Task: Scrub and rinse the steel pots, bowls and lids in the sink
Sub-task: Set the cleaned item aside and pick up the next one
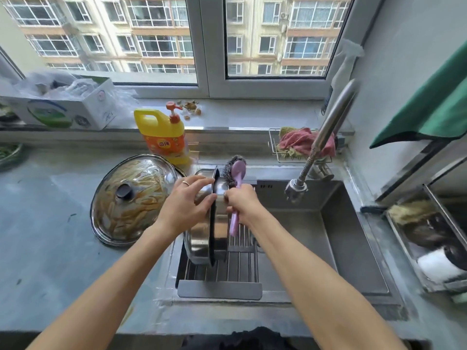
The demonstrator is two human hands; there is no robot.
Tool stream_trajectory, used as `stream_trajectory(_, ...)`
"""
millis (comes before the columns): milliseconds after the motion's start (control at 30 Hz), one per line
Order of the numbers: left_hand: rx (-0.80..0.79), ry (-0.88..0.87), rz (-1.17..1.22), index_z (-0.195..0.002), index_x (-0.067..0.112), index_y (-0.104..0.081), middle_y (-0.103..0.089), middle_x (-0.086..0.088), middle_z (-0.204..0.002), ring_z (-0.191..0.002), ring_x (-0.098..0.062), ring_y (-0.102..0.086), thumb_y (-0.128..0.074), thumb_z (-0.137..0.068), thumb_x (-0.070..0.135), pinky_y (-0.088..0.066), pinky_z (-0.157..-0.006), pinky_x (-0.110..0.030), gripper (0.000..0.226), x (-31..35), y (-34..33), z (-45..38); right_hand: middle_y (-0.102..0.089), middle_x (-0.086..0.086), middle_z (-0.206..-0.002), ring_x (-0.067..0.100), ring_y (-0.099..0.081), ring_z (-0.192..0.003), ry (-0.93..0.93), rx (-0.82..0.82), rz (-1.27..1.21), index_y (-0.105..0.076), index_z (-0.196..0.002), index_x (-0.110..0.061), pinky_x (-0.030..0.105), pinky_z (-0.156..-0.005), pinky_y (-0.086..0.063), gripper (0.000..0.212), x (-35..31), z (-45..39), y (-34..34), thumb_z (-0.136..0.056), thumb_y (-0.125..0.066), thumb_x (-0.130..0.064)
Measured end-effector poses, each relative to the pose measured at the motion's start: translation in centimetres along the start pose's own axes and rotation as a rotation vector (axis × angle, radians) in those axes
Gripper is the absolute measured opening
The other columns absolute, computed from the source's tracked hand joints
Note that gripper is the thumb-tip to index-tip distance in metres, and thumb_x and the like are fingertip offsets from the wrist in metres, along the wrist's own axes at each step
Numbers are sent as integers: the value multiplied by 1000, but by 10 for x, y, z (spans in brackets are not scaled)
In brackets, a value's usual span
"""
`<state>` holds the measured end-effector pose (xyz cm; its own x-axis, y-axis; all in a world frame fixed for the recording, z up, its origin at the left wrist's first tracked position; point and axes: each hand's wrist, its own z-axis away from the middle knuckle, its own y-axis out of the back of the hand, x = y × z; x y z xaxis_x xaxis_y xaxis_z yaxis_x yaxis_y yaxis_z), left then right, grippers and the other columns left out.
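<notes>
A steel pot (pixel 199 238) stands on its side on the slatted drain rack (pixel 235 269) at the left of the sink (pixel 328 236). My left hand (pixel 184 205) grips the pot's upper rim, thumb over the edge. My right hand (pixel 242 203) holds the purple handle of a steel-wool scrubber (pixel 233 170), whose wire head sits at the pot's top rim. A large greasy glass lid (pixel 131 198) with a dark knob lies on the counter to the left.
A yellow dish-soap bottle (pixel 164 135) stands behind the lid. The faucet (pixel 323 140) slants over the sink's right half, with no water visible. A wire caddy holds a pink cloth (pixel 303 141). A steel tray (pixel 429 241) with scourers sits at right. A box (pixel 63 109) is on the sill.
</notes>
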<state>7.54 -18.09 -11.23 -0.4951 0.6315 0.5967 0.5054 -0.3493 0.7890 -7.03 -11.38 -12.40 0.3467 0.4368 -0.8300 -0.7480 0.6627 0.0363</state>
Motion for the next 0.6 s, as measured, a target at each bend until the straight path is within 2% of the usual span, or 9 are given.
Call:
stream_trajectory(100, 14, -14, 18, -134, 26, -64, -59, 2, -134, -133, -19, -39, -69, -94, 33, -40, -105, -38, 41, 0, -2, 3, -45, 7, -71, 13, -42, -44, 4, -25, 4, -53, -98, -3, 21, -37, -35, 20, 2, -2, -4, -83, -42, 6)
stream_trajectory(367, 47, 33, 44, -135, 25, -63, -57, 2, -138, -136, -17, -36, -67, -95, 29, -29, -107, -28, 40, 6, -8, 9, -49, 7, -73, 14, -45, -46, -11, -11, 20, -55, -97, -4, 23, -40, -37, 20, 10, -7, 5, -82, -44, 3)
stream_trajectory(600, 58, 63, 69, -138, 26, -61, -55, 2, -142, -139, -14, -32, -65, -97, 28, -27, -109, -26, 41, 11, -12, 12, -49, 9, -76, 14, -44, -45, -24, -2, -7, -54, -97, -3, 25, -40, -36, 19, 17, -13, 17, -82, -43, 3)
